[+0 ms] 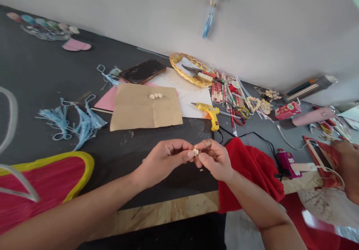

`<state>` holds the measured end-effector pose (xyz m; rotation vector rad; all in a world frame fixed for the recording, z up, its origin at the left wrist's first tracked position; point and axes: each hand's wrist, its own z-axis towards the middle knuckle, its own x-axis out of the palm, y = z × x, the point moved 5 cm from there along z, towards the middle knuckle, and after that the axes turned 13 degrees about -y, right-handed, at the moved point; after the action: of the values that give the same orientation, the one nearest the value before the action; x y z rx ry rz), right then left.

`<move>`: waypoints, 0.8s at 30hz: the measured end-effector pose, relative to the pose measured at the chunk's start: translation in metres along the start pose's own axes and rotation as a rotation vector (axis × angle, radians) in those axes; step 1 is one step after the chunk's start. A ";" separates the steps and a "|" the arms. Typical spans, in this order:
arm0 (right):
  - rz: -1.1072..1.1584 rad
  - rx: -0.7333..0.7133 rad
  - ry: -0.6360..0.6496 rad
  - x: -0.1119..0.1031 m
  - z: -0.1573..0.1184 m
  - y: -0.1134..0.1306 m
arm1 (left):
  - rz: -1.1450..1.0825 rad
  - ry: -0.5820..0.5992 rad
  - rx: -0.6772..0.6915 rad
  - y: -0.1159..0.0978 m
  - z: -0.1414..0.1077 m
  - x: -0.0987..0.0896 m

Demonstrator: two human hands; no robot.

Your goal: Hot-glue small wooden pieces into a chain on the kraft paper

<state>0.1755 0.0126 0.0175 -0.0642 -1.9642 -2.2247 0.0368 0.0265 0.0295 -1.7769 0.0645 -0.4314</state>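
Observation:
Near the front of the dark tabletop, my left hand and my right hand meet fingertip to fingertip. Between them they pinch a small cream flower-like cluster, made of tiny pale pieces I cannot make out singly. Both hands are closed on it. Beyond them lies a sheet of brown paper with a faint drawn outline. A short row of similar cream clusters rests on that paper. To the right of the sheet is a yellow hot glue gun. One tiny pale bit lies below my fingers.
Blue tassels lie at left, near a red-and-yellow painted panel. Behind the paper are a dark phone and a wicker basket with pruning shears. A red cloth drapes over the right edge. Another person's hand is far right.

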 end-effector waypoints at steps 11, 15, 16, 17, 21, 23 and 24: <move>-0.057 -0.011 -0.016 -0.002 -0.003 -0.001 | 0.100 0.029 0.008 0.003 -0.001 0.000; -0.056 -0.032 -0.036 0.000 -0.005 -0.003 | 0.247 -0.011 0.078 0.001 -0.003 -0.003; -0.048 -0.038 -0.040 0.001 -0.006 -0.003 | 0.271 -0.016 0.091 0.001 -0.004 -0.003; -0.040 -0.040 -0.042 0.001 -0.007 -0.004 | 0.288 -0.020 0.105 0.001 -0.004 -0.004; -0.003 -0.030 -0.053 0.004 -0.006 -0.006 | 0.341 -0.030 0.141 0.002 -0.005 -0.005; 0.019 -0.014 -0.047 0.004 -0.005 -0.006 | 0.368 -0.035 0.145 0.002 -0.004 -0.006; 0.030 0.002 -0.044 0.004 -0.004 -0.005 | 0.373 -0.043 0.158 0.001 -0.004 -0.006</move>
<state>0.1716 0.0091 0.0122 -0.1428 -1.9735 -2.2212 0.0305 0.0243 0.0275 -1.5743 0.3184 -0.1246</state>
